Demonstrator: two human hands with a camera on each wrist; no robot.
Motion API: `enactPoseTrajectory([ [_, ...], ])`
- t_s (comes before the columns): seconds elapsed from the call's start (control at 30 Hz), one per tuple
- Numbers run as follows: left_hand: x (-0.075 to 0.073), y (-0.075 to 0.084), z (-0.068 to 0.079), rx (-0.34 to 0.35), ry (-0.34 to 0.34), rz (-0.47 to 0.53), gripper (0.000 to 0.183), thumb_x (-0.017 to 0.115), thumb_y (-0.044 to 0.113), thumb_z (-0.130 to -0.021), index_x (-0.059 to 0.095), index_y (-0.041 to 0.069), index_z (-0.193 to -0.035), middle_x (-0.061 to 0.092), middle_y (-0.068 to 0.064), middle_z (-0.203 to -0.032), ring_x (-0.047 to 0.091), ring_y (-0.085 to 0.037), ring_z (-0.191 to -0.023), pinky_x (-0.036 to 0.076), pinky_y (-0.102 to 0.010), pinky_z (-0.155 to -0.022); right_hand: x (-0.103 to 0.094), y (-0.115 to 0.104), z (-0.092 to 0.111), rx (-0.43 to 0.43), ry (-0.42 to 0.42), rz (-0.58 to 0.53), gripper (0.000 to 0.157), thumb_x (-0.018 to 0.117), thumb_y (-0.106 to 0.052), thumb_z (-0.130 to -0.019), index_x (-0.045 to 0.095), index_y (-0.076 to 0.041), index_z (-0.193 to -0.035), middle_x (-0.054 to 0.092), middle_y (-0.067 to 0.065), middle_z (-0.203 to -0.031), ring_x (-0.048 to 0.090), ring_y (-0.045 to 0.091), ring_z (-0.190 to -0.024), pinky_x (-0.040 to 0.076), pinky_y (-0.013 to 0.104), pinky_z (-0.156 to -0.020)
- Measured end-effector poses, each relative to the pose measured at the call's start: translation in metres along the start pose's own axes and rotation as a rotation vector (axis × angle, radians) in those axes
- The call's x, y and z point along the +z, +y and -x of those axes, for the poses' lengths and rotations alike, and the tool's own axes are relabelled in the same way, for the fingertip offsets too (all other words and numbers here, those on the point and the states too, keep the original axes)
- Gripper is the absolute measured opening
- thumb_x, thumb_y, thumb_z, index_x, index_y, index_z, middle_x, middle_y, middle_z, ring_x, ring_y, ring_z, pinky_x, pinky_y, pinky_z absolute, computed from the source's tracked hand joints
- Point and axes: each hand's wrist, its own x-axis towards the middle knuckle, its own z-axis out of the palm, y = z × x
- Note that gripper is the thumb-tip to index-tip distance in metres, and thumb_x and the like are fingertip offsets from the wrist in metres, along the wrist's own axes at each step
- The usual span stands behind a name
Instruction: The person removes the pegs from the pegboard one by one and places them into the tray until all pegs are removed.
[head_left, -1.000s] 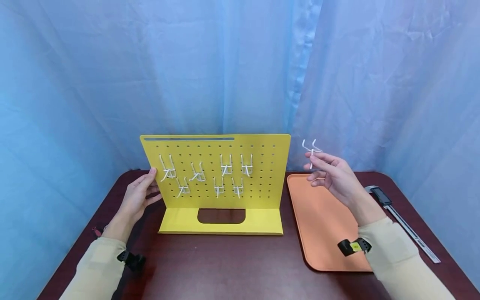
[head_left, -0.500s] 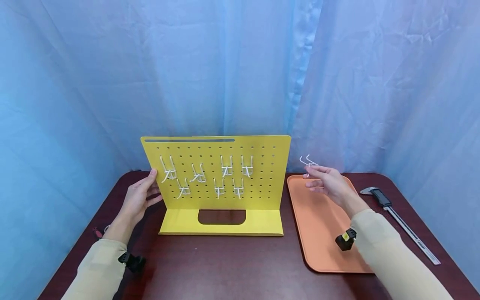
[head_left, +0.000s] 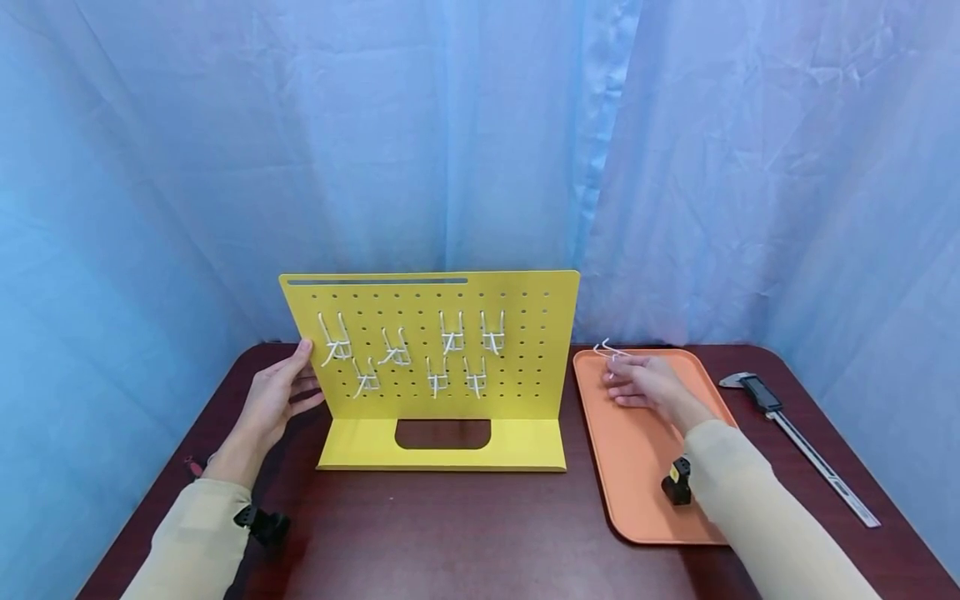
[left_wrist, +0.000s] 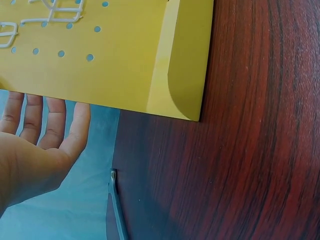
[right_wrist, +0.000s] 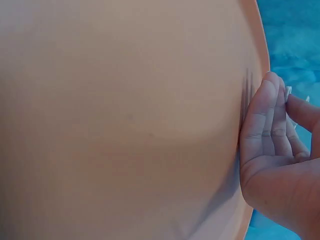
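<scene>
A yellow pegboard [head_left: 517, 407] stands upright on its base in the head view, with several white wire hooks [head_left: 493, 340] hung in its holes. My left hand [head_left: 276, 398] grips its left edge, thumb on the front face and fingers behind. In the left wrist view, four fingers [left_wrist: 54, 125] reach up behind that edge. My right hand [head_left: 647, 385] pinches one more white pegboard hook [head_left: 602, 348] low over the far end of the orange tray [head_left: 637, 492], its two prongs pointing away. The right wrist view shows only a bit of this hook [right_wrist: 288, 93] between thumb and fingers.
A digital caliper [head_left: 763, 396] lies on the dark wooden table [head_left: 450, 533], right of the tray. Partly hidden behind my left wrist is a small red-handled tool [head_left: 195, 467]. A blue curtain [head_left: 420, 133] closes off the back and sides.
My right hand has come down and slightly left with the hook, from above the tray's far edge to low over the tray. The left hand and the pegboard stay in place.
</scene>
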Motion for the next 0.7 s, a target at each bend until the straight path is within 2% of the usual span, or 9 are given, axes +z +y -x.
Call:
enactPoseTrajectory([
  [0.2, -0.0023, -0.0012, 0.0020, -0.016, 0.004, 0.010, 0.055, 0.060, 0.063, -0.094, 0.067, 0.019, -0.127, 0.065, 0.001, -0.106, 0.064, -0.017, -0.099, 0.059, -0.032, -0.084, 0.0064, 0.0031, -0.0050, -0.012, -0.029, 0.030, 0.050, 0.057, -0.024, -0.107, 0.046, 0.010, -0.143, 0.075, 0.006, -0.098, 0.073, 0.014, -0.078, 0.061, 0.029, -0.070],
  [0.47, -0.0027, -0.0011, -0.0015, -0.011, -0.014, 0.003, 0.057, 0.058, 0.064, -0.094, 0.064, 0.019, -0.129, 0.064, 0.001, -0.110, 0.063, -0.017, -0.102, 0.059, -0.034, -0.087, 0.0079, -0.0014, -0.0015, 0.001, -0.015, 0.044, 0.048, 0.055, -0.021, -0.107, 0.047, 0.014, -0.139, 0.074, 0.005, -0.092, 0.073, 0.012, -0.077, 0.061, 0.028, -0.069],
  [0.7, -0.0022, -0.0009, -0.0010, -0.009, -0.023, 0.018, 0.052, 0.059, 0.063, -0.095, 0.066, 0.021, -0.126, 0.066, 0.001, -0.108, 0.064, -0.017, -0.101, 0.059, -0.033, -0.086, 0.0096, 0.0058, -0.0019, 0.063, 0.030, 0.019, 0.039, 0.062, -0.023, -0.104, 0.060, 0.009, -0.126, 0.075, 0.003, -0.089, 0.073, 0.010, -0.078, 0.060, 0.026, -0.072],
])
